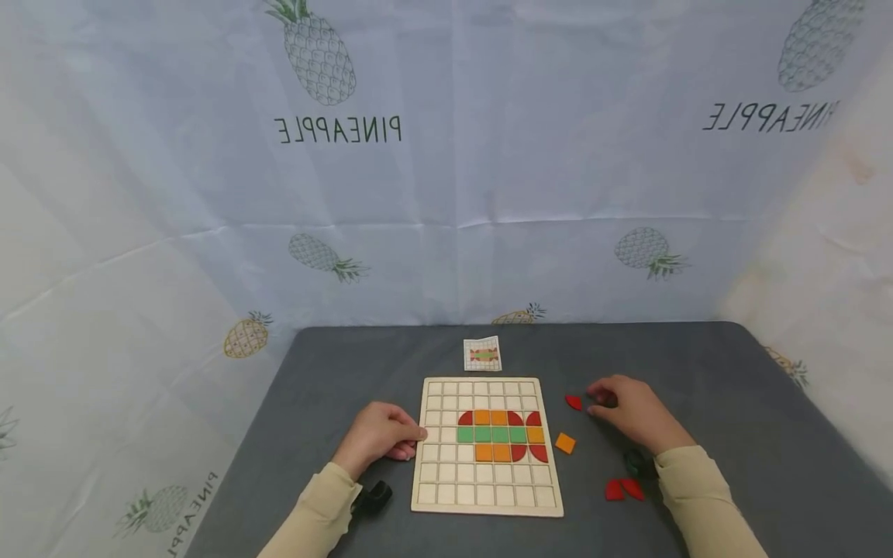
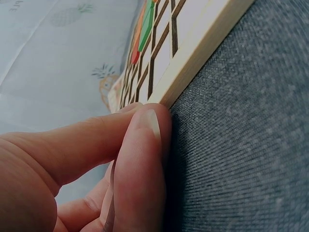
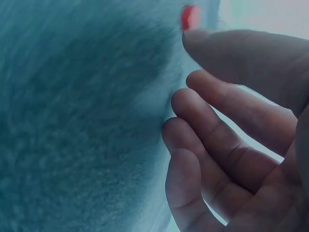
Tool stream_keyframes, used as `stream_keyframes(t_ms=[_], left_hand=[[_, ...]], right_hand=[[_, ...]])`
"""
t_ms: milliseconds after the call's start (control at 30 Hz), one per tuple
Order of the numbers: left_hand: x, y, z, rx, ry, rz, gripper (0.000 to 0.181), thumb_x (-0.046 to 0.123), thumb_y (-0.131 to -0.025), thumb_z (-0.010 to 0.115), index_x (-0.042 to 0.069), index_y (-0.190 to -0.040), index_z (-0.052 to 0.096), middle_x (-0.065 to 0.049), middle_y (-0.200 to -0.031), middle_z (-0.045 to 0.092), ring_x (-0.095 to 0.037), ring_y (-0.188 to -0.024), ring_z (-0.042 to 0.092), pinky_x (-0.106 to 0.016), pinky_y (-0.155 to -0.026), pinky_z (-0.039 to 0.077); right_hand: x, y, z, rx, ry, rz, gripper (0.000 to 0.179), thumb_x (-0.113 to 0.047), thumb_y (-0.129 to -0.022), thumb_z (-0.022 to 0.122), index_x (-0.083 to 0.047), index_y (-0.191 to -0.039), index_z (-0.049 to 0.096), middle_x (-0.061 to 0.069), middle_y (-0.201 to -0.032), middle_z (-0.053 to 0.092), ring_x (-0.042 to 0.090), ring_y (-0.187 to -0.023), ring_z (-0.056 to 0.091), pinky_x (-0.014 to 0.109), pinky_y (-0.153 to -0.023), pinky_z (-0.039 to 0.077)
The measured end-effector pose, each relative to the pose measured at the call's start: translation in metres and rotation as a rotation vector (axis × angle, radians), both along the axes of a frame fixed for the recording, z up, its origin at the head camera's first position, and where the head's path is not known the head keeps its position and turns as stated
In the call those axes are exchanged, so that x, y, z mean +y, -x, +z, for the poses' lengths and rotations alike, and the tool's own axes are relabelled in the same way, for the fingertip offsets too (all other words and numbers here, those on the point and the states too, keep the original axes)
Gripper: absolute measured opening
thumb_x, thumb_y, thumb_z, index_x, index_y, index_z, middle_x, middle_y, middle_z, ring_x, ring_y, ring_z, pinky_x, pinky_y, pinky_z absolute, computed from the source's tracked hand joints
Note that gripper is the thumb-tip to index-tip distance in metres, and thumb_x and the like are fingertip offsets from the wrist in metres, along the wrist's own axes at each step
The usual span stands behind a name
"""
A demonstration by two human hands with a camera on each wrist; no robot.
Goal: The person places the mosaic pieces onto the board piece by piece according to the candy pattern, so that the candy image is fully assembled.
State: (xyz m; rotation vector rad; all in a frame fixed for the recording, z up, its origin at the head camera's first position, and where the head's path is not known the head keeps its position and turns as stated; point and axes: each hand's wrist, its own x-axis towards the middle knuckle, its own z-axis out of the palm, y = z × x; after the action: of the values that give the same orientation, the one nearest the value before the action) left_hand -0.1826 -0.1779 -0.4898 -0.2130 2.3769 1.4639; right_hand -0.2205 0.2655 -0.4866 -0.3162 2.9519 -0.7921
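A pale wooden grid board [image 1: 437, 473] lies on the dark table. Green squares [image 1: 491, 435] form a row on it, with orange squares and red quarter-circle tiles above, below and at its right end. At the board's left edge, my left hand [image 1: 377, 434] pinches the rim; thumb and finger meet there in the left wrist view [image 2: 140, 145]. To the right of the board my right hand [image 1: 638, 415] hovers low, thumb and fingers apart with nothing between them. Just left of its fingertips lies a loose red quarter-circle tile [image 1: 574, 402], also seen past the thumb in the right wrist view.
An orange square tile [image 1: 566, 442] lies right of the board. Two red tiles [image 1: 615, 490] lie nearer, by the right wrist. Behind the board is a small pattern card [image 1: 483, 344]. Curtains [image 1: 453, 178] with pineapple prints surround the table [image 1: 335, 364].
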Motion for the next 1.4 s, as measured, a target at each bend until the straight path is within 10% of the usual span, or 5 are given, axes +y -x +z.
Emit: stream_keyframes(t_ms=[1400], left_hand=[[-0.002, -0.001, -0.002, 0.017, -0.037, -0.012, 0.019, 0.021, -0.087, 0.092, 0.006, -0.093, 0.081, -0.009, -0.078, 0.078, -0.012, -0.064, 0.074, -0.03, -0.064, 0.067]], right_hand=[[-0.065, -0.013, 0.016, 0.004, -0.024, 0.071, 0.018, -0.024, -0.09, 0.09, -0.016, -0.103, 0.081, -0.004, -0.098, 0.071, 0.011, -0.086, 0.064, 0.038, -0.081, 0.064]])
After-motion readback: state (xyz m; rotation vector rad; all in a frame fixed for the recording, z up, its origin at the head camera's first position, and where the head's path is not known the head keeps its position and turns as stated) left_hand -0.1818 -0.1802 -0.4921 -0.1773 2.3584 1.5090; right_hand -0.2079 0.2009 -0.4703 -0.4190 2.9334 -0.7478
